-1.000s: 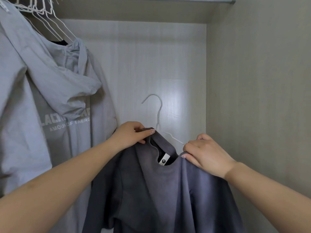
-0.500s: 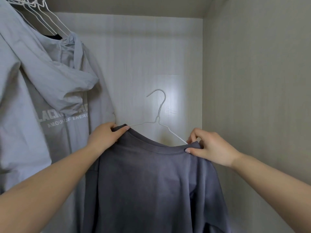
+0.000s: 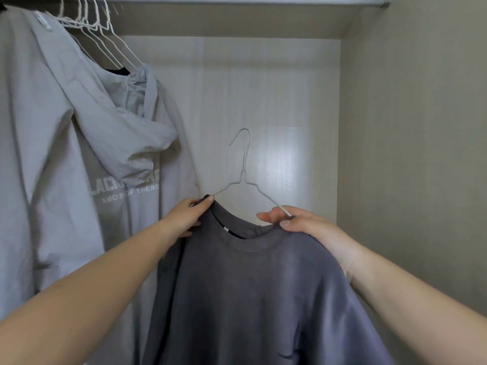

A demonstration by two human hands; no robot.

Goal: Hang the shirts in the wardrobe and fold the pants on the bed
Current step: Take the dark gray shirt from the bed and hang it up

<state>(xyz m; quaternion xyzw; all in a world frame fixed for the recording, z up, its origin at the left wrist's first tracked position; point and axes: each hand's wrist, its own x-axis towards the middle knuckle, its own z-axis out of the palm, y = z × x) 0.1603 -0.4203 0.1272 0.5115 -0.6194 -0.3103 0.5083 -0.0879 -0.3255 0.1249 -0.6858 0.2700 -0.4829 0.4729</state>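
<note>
Wardrobe interior, pale back panel, beige right wall. Light grey hooded jacket hangs at left, printed lettering on it, partly covered by the hood. Dark grey shirt held up at centre in front of the back panel, just right of the jacket, lower part out of frame. Bunch of white wire hangers top left above the jacket; what they hang from is cut off. One white wire hanger sits inside the shirt neck, hook pointing up, free of any rail. Left hand pinches the shirt's left shoulder edge, thumb on top. Right hand grasps the right shoulder fabric along with the hanger's right arm, fingers curled round it.
</note>
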